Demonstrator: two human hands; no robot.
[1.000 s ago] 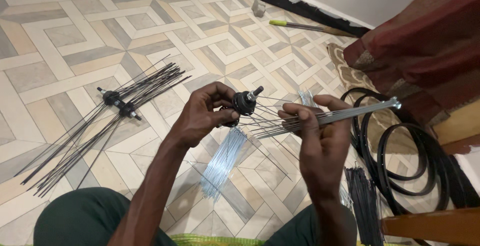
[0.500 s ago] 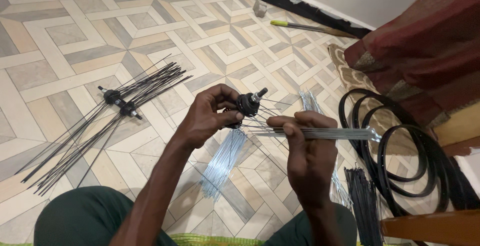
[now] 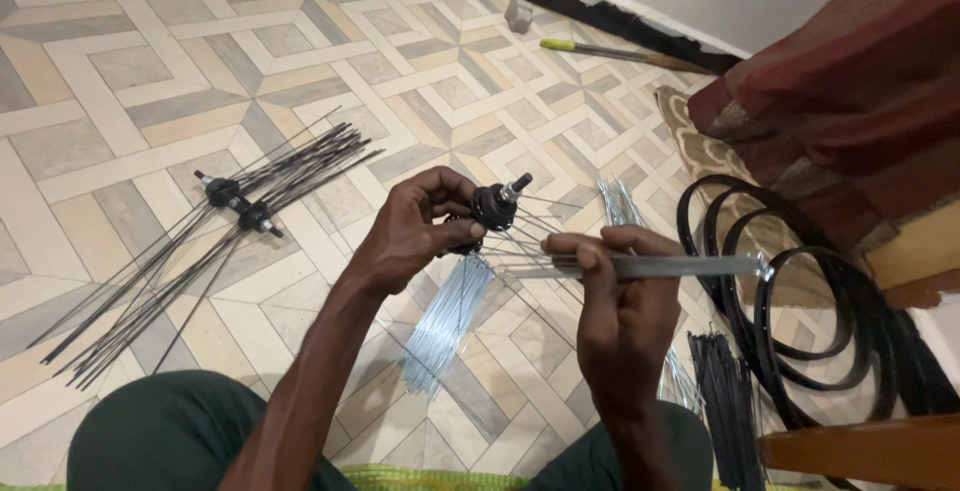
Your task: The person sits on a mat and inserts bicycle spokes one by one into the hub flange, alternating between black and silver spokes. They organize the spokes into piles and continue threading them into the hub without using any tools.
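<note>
Left hand (image 3: 415,236): fingers clamped on a black wheel hub (image 3: 493,206), held above the tiled floor (image 3: 150,81).
Right hand (image 3: 620,301): fingers closed around a bundle of silver spokes (image 3: 680,267), tips toward the hub.
Nearby: loose spokes (image 3: 450,316) below, black rims (image 3: 800,301) right.
</note>
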